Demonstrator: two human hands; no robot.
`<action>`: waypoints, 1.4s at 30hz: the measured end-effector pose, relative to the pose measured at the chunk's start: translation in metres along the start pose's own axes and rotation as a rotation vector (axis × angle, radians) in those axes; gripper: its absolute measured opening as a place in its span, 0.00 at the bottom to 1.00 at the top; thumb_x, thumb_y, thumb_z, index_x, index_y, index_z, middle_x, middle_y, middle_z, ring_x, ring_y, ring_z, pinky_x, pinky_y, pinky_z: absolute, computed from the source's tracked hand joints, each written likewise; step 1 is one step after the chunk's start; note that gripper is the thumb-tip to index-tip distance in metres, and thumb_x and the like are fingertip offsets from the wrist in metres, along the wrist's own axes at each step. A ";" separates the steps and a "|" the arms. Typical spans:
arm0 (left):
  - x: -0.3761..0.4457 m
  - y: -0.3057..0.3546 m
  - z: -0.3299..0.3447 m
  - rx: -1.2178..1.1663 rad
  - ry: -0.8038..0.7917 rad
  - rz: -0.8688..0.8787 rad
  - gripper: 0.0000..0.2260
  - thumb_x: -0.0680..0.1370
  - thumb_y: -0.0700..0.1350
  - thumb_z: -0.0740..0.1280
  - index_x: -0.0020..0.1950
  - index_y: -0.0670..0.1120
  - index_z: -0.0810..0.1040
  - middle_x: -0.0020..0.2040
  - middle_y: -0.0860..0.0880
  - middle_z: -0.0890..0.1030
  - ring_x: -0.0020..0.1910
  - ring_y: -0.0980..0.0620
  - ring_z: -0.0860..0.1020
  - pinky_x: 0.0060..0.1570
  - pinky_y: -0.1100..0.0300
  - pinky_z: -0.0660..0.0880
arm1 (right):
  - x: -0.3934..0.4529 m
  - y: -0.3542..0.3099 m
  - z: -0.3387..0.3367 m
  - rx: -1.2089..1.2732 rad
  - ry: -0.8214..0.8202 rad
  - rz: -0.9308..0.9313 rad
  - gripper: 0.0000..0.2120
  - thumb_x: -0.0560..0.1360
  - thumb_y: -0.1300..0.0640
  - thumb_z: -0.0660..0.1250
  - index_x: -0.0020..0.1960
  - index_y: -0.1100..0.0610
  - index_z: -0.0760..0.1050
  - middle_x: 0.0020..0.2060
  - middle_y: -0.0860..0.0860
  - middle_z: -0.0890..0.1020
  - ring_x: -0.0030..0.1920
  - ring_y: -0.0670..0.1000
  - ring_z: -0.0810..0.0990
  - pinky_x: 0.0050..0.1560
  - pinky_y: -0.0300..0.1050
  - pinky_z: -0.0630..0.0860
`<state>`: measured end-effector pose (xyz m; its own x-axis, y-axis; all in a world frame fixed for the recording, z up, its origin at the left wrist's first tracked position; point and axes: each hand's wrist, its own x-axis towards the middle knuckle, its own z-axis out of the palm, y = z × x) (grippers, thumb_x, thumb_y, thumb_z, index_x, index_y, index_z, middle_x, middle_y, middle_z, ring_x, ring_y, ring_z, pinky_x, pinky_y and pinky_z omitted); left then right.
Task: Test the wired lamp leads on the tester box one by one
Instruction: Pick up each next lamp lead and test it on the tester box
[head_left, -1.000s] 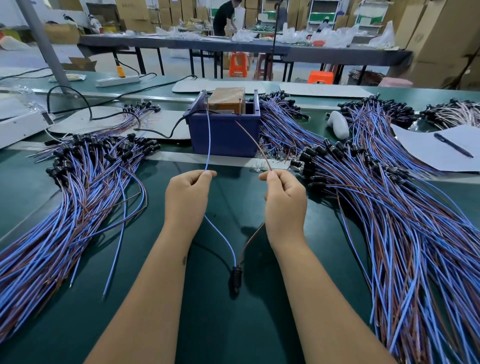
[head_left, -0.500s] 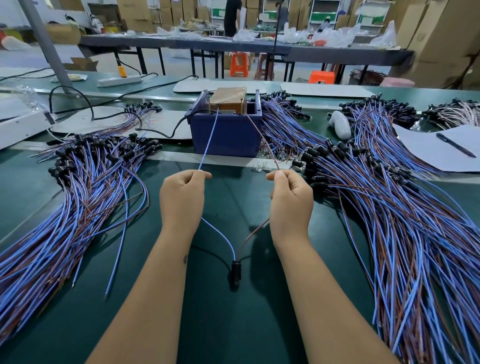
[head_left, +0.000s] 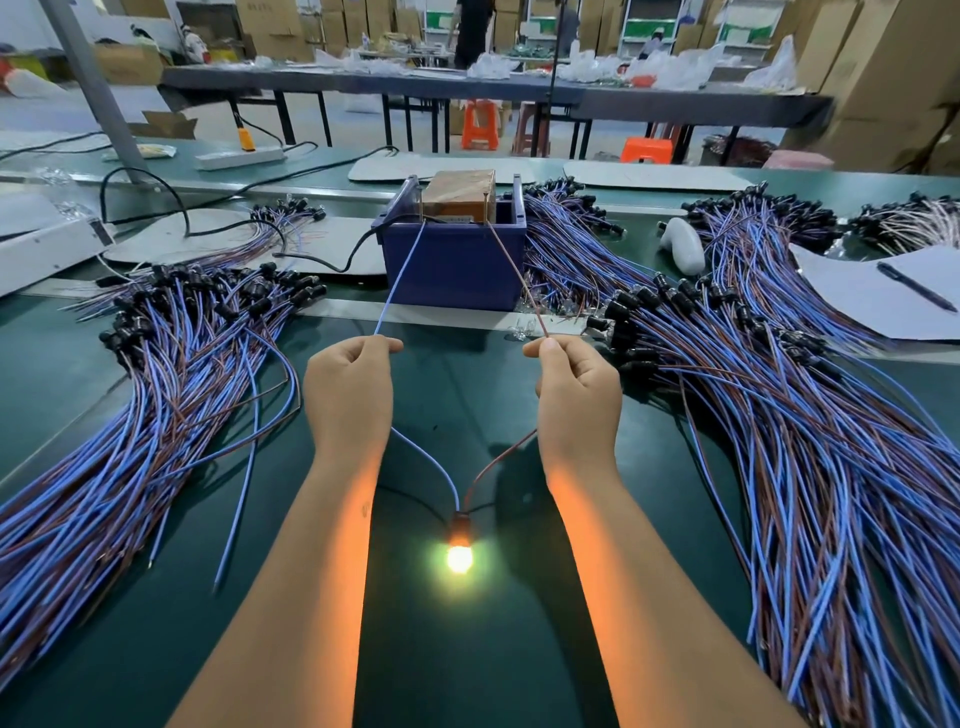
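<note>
Your two wire tips have now reached the tester box (head_left: 453, 249) at 12 o'clock, so the lamp (head_left: 460, 557) glows at 6; your left hand (head_left: 348, 395) pinches the blue wire (head_left: 400, 275), your right hand (head_left: 576, 395) the brown wire (head_left: 514, 275), holding both taut to keep contact

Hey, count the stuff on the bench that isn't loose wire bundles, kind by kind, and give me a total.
Blue tester box: 1
Lit lamp with leads pinched by left hand and right hand: 1
Black pen: 1
White power strip: 1
White handheld device: 1
Total: 5
</note>
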<state>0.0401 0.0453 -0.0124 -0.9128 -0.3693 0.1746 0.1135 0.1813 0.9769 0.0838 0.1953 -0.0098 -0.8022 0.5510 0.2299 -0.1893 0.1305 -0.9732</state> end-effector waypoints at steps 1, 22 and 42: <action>0.000 0.000 0.000 -0.010 0.005 0.000 0.12 0.74 0.42 0.62 0.39 0.54 0.84 0.20 0.56 0.58 0.19 0.56 0.56 0.18 0.68 0.55 | 0.000 0.000 0.000 -0.003 -0.003 -0.002 0.13 0.79 0.60 0.59 0.38 0.53 0.77 0.21 0.41 0.65 0.27 0.44 0.62 0.33 0.42 0.62; -0.016 0.011 0.017 -0.383 -0.605 -0.206 0.09 0.81 0.44 0.65 0.48 0.47 0.86 0.30 0.55 0.75 0.25 0.59 0.67 0.30 0.68 0.69 | -0.011 0.004 0.012 -0.269 -0.298 -0.212 0.10 0.79 0.57 0.62 0.42 0.54 0.79 0.31 0.47 0.80 0.35 0.47 0.76 0.39 0.49 0.74; -0.020 0.000 0.018 -0.133 -0.386 0.095 0.08 0.76 0.39 0.72 0.38 0.48 0.82 0.31 0.51 0.83 0.34 0.52 0.82 0.38 0.62 0.79 | 0.002 0.012 -0.002 0.147 0.040 0.129 0.17 0.84 0.54 0.55 0.40 0.52 0.75 0.35 0.47 0.77 0.34 0.45 0.75 0.43 0.41 0.74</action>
<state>0.0515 0.0694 -0.0184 -0.9729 0.0170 0.2305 0.2311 0.0694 0.9704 0.0807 0.1993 -0.0206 -0.8024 0.5883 0.1001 -0.1695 -0.0638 -0.9835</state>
